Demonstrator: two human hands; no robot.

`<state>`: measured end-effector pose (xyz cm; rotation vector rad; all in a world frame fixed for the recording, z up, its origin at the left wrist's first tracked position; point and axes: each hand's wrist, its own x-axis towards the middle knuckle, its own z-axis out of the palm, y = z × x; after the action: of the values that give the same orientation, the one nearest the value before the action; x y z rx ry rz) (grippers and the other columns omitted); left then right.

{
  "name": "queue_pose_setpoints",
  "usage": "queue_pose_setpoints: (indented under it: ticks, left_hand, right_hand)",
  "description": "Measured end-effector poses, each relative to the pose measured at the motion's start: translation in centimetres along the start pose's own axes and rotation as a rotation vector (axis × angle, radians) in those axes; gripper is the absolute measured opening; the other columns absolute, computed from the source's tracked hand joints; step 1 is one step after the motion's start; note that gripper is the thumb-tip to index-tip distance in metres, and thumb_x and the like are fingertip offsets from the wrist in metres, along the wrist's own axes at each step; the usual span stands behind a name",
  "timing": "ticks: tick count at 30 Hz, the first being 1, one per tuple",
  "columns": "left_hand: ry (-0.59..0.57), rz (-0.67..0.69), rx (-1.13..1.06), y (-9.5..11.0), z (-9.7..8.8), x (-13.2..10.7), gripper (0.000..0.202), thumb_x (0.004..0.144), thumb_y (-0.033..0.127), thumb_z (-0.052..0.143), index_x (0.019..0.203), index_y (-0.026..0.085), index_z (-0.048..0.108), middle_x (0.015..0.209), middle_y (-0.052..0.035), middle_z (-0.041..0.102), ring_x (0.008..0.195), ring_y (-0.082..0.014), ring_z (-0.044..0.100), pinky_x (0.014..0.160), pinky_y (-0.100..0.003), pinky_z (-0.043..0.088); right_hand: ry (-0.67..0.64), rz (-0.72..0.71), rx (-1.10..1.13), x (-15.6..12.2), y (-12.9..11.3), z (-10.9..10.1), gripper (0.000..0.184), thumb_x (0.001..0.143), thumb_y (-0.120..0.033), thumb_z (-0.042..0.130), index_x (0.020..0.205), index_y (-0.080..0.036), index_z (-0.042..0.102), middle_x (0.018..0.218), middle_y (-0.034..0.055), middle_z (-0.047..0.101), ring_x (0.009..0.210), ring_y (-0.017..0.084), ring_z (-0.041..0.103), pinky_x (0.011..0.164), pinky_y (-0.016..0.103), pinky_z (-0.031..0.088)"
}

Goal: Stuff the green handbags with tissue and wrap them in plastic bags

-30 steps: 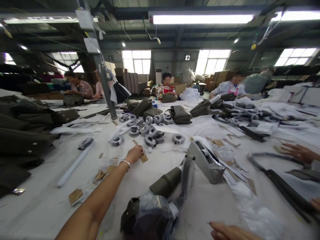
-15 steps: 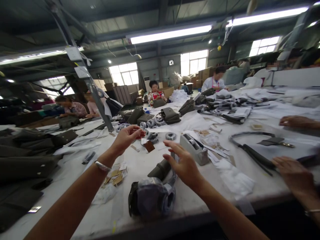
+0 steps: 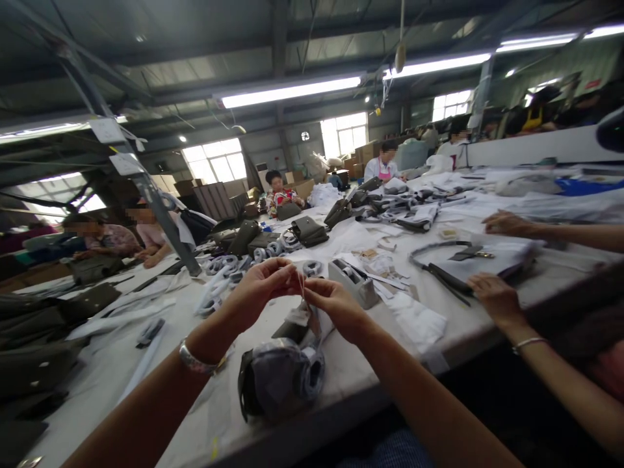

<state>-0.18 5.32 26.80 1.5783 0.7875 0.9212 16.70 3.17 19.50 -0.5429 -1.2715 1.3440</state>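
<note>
My left hand (image 3: 266, 284) and my right hand (image 3: 337, 307) meet above the near table edge, fingers pinched together. A thin pale string (image 3: 301, 283) runs between their fingertips. Just below hang a white and brown hang tag (image 3: 312, 320), which appears to be on that string. Under my hands a dark olive bag (image 3: 277, 380) lies on the table, its front covered with pale wrapping and a wrapped, coiled strap (image 3: 313, 372) at its right side. The hands partly hide the bag's far end.
A grey tape dispenser (image 3: 351, 283) stands beyond my right hand. On the right, a co-worker's hands (image 3: 494, 299) are at another bag with a dark strap (image 3: 446, 278). Olive bags (image 3: 36, 364) are piled at left. A slanted metal post (image 3: 163, 211) rises from the table.
My hands were apart and have come together on the string. The tag, hanging by my left hand before, is now lower, over the bag. The view has turned right.
</note>
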Motion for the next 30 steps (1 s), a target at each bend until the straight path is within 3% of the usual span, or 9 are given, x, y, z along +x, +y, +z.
queue_pose_setpoints:
  ticks: [3,7,10,15,18,20,25,30]
  left_hand:
    - [-0.018,0.021,0.015,0.1,0.8,-0.1,0.028,0.086,0.041,0.07,0.092,0.015,0.064,0.087,-0.0041,0.071,0.079,-0.016,0.068,0.082,-0.033,0.057]
    - [0.008,0.014,0.029,0.1,1.3,-0.3,0.028,0.086,0.042,0.069,0.091,0.016,0.063,0.09,-0.0045,0.071,0.081,-0.0158,0.068,0.08,-0.03,0.057]
    - [0.036,-0.017,0.053,-0.3,1.5,-0.4,0.028,0.085,0.043,0.07,0.09,0.016,0.063,0.093,-0.0052,0.072,0.085,-0.0162,0.069,0.079,-0.028,0.057]
    - [0.064,-0.027,0.067,-1.2,1.6,-0.4,0.028,0.084,0.044,0.07,0.091,0.018,0.062,0.094,-0.0043,0.071,0.084,-0.0151,0.068,0.081,-0.029,0.056]
    - [0.093,-0.026,0.058,-1.6,1.7,-0.3,0.029,0.085,0.045,0.069,0.09,0.018,0.062,0.09,-0.0038,0.07,0.082,-0.0144,0.067,0.079,-0.028,0.056]
    - [0.1,-0.034,0.048,-1.8,1.8,-0.2,0.029,0.084,0.046,0.069,0.088,0.018,0.061,0.088,-0.0033,0.069,0.081,-0.0141,0.066,0.078,-0.028,0.056]
    - [0.037,-0.078,-0.046,-2.3,2.4,-0.3,0.03,0.083,0.046,0.071,0.088,0.018,0.061,0.086,-0.0022,0.067,0.081,-0.015,0.066,0.079,-0.03,0.056]
    - [0.056,-0.087,-0.112,-2.5,2.7,-0.7,0.03,0.081,0.044,0.073,0.086,0.018,0.06,0.083,0.0001,0.063,0.077,-0.0132,0.065,0.078,-0.029,0.056]
  right_hand:
    - [0.063,0.001,-0.043,-1.1,0.3,-0.3,0.051,0.078,-0.062,0.069,0.103,-0.017,0.076,0.094,0.0057,0.073,0.079,0.015,0.063,0.075,0.028,0.047]
    - [0.07,0.04,-0.032,-2.7,1.6,-0.8,0.054,0.082,-0.06,0.067,0.114,-0.018,0.07,0.096,0.0057,0.072,0.05,0.005,0.045,0.048,0.022,0.035]
    - [0.091,0.041,-0.025,-3.7,3.0,-1.4,0.05,0.075,-0.047,0.079,0.116,-0.02,0.069,0.103,0.0058,0.071,0.057,0.006,0.051,0.05,0.02,0.037]
    - [0.177,0.051,-0.045,-4.5,4.5,-2.1,0.055,0.071,-0.037,0.083,0.12,-0.02,0.065,0.07,-0.0013,0.065,0.054,0.009,0.052,0.048,0.02,0.039]
    - [0.268,-0.012,-0.07,-4.8,4.7,-2.1,0.052,0.07,-0.033,0.084,0.117,-0.021,0.066,0.085,0.0021,0.069,0.076,0.016,0.064,0.067,0.026,0.052]
    - [0.293,-0.036,-0.11,-4.9,4.6,-1.9,0.053,0.069,-0.03,0.083,0.119,-0.022,0.066,0.092,0.0026,0.068,0.088,0.018,0.065,0.079,0.03,0.053]
    - [0.205,-0.017,-0.162,-5.1,5.0,-1.7,0.059,0.074,-0.029,0.08,0.129,-0.024,0.062,0.085,0.0005,0.065,0.076,0.014,0.062,0.07,0.027,0.051]
    - [0.117,-0.007,-0.021,-5.2,5.6,-1.5,0.055,0.075,-0.03,0.08,0.126,-0.024,0.063,0.076,-0.0025,0.062,0.064,0.01,0.054,0.06,0.024,0.045]
